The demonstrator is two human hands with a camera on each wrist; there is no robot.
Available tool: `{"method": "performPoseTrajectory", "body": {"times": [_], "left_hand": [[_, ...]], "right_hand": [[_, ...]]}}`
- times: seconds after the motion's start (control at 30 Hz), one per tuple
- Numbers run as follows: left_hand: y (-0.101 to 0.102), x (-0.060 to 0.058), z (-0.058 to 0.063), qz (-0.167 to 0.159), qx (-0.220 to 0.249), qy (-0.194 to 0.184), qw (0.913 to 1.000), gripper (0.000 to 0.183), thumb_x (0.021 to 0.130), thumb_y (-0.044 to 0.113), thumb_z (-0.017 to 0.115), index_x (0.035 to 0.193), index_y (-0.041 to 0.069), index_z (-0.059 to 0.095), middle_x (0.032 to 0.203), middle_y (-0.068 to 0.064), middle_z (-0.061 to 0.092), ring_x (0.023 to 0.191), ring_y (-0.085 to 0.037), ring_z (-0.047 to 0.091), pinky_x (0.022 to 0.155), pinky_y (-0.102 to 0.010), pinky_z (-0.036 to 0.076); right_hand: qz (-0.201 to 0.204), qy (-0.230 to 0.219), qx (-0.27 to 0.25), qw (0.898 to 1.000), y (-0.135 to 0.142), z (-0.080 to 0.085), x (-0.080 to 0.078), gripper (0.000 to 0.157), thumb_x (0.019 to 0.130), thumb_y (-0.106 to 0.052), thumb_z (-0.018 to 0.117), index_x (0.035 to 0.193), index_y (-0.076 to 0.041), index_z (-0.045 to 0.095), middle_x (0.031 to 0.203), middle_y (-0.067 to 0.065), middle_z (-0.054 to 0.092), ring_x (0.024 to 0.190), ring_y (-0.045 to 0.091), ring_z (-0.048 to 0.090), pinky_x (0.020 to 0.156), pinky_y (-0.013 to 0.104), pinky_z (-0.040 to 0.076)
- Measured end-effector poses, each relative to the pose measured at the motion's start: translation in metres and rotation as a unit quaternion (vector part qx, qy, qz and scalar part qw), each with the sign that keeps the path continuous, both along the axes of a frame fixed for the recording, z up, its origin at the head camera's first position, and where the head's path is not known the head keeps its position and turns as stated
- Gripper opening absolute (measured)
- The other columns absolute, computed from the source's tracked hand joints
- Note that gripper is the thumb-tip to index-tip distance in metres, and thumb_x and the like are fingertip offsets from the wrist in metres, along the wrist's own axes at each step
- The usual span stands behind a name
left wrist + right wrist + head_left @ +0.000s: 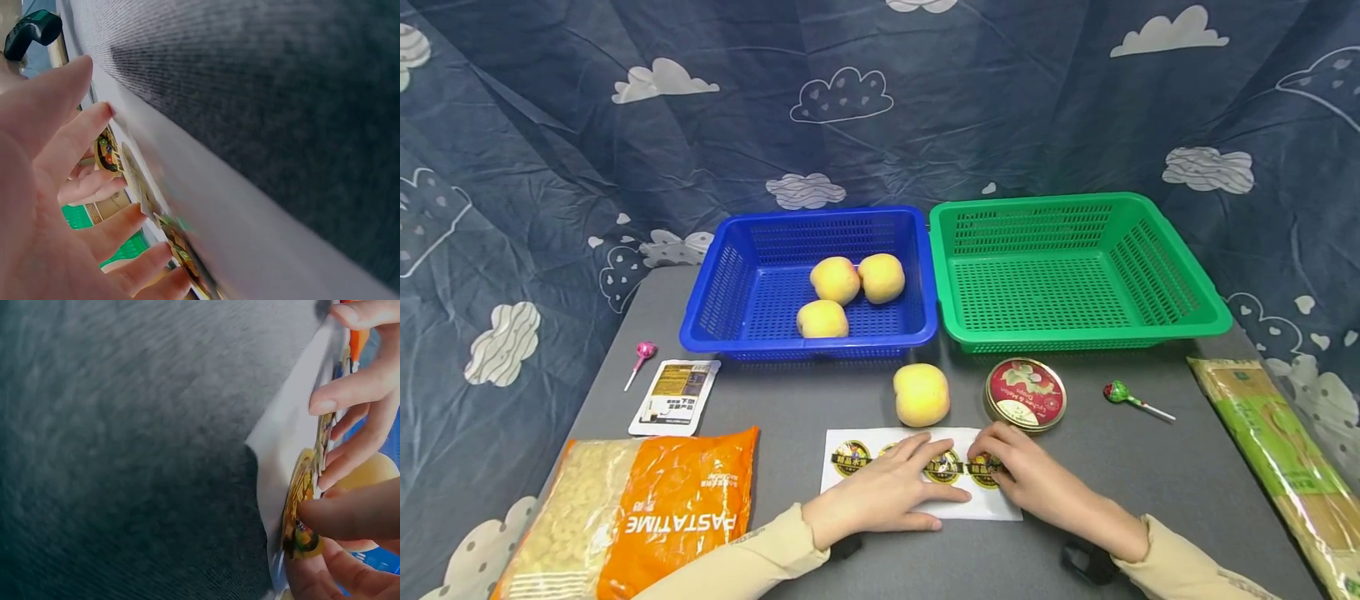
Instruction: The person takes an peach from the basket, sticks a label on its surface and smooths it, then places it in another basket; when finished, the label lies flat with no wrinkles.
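Note:
A white sheet (992, 507) of round black-and-gold fruit stickers lies on the grey table in front of me. My left hand (891, 492) is spread over its middle, fingers straight and fingertips pressing on the sheet. At the sheet's right end, my right hand (1037, 475) pinches the edge of the last sticker (299, 500) between thumb and fingers. The right wrist view shows that sticker tilted beside the thumb, with the paper's corner curling up. Just behind the sheet sits a yellow fruit (922, 395), and to its right is a round red candy tin (1026, 393).
Three yellow fruits (835, 280) lie in a blue basket (805, 343); a green basket (1082, 337) adjoins it. On the left are an orange pasta bag (677, 508), a white packet (676, 398) and a pink lollipop (644, 351). A green lollipop (1118, 392) and noodle pack (1277, 450) lie right.

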State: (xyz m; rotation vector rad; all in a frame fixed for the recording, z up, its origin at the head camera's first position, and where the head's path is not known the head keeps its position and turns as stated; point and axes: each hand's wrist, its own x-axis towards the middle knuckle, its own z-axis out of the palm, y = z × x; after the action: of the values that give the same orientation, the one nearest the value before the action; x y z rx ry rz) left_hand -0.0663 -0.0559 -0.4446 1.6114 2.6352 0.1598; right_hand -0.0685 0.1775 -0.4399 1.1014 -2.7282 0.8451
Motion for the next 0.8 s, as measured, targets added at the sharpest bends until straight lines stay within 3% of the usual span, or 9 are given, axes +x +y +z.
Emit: {"method": "performPoseTrajectory", "body": {"times": [0.17, 0.43, 0.63, 0.7, 0.8], "left_hand": [[0.0, 0.001, 0.001, 0.009, -0.002, -0.005, 0.9999, 0.043, 0.084, 0.052, 0.053, 0.125, 0.04, 0.05, 0.141, -0.012, 0.028, 0.123, -0.035, 0.032, 0.096, -0.044, 0.034], [-0.001, 0.0, 0.007, 0.003, 0.025, 0.016, 0.9995, 0.042, 0.085, 0.051, 0.052, 0.124, 0.038, 0.052, 0.137, -0.011, 0.033, 0.123, -0.028, 0.032, 0.097, -0.038, 0.035], [-0.009, -0.01, 0.027, -0.015, 0.125, 0.002, 0.992, 0.033, 0.088, 0.04, 0.054, 0.119, 0.028, 0.057, 0.128, -0.006, 0.042, 0.118, -0.017, 0.039, 0.096, -0.026, 0.034], [-0.014, -0.016, 0.036, -0.001, 0.168, -0.005, 0.9858, 0.03, 0.089, 0.035, 0.055, 0.117, 0.025, 0.058, 0.124, -0.005, 0.045, 0.113, -0.015, 0.043, 0.091, -0.025, 0.039], [-0.022, -0.026, 0.046, 0.046, 0.228, 0.0, 0.9725, 0.027, 0.088, 0.028, 0.059, 0.113, 0.02, 0.06, 0.117, -0.004, 0.048, 0.106, -0.014, 0.048, 0.086, -0.025, 0.043]], "right_hand": [[-0.027, -0.028, -0.009, 0.999, -0.003, 0.007, -0.003, 0.037, 0.065, 0.019, 0.06, 0.085, -0.013, 0.06, 0.084, -0.007, 0.052, 0.075, 0.006, 0.05, 0.064, 0.026, 0.046], [-0.062, -0.097, -0.105, 0.988, -0.012, 0.036, -0.028, 0.033, 0.066, 0.016, 0.057, 0.082, -0.012, 0.06, 0.075, -0.006, 0.057, 0.068, 0.007, 0.051, 0.057, 0.024, 0.046], [-0.077, -0.153, -0.15, 0.974, -0.028, 0.053, -0.054, 0.023, 0.074, 0.011, 0.059, 0.086, -0.009, 0.061, 0.082, 0.0, 0.061, 0.073, 0.015, 0.057, 0.062, 0.027, 0.049], [-0.078, -0.163, -0.16, 0.97, -0.035, 0.054, -0.061, 0.022, 0.076, 0.01, 0.059, 0.086, -0.008, 0.062, 0.083, 0.001, 0.061, 0.075, 0.016, 0.058, 0.063, 0.027, 0.049], [-0.068, -0.168, -0.172, 0.968, -0.045, 0.053, -0.07, 0.021, 0.076, 0.01, 0.058, 0.086, -0.007, 0.062, 0.083, 0.003, 0.061, 0.075, 0.017, 0.059, 0.062, 0.027, 0.05]]}}
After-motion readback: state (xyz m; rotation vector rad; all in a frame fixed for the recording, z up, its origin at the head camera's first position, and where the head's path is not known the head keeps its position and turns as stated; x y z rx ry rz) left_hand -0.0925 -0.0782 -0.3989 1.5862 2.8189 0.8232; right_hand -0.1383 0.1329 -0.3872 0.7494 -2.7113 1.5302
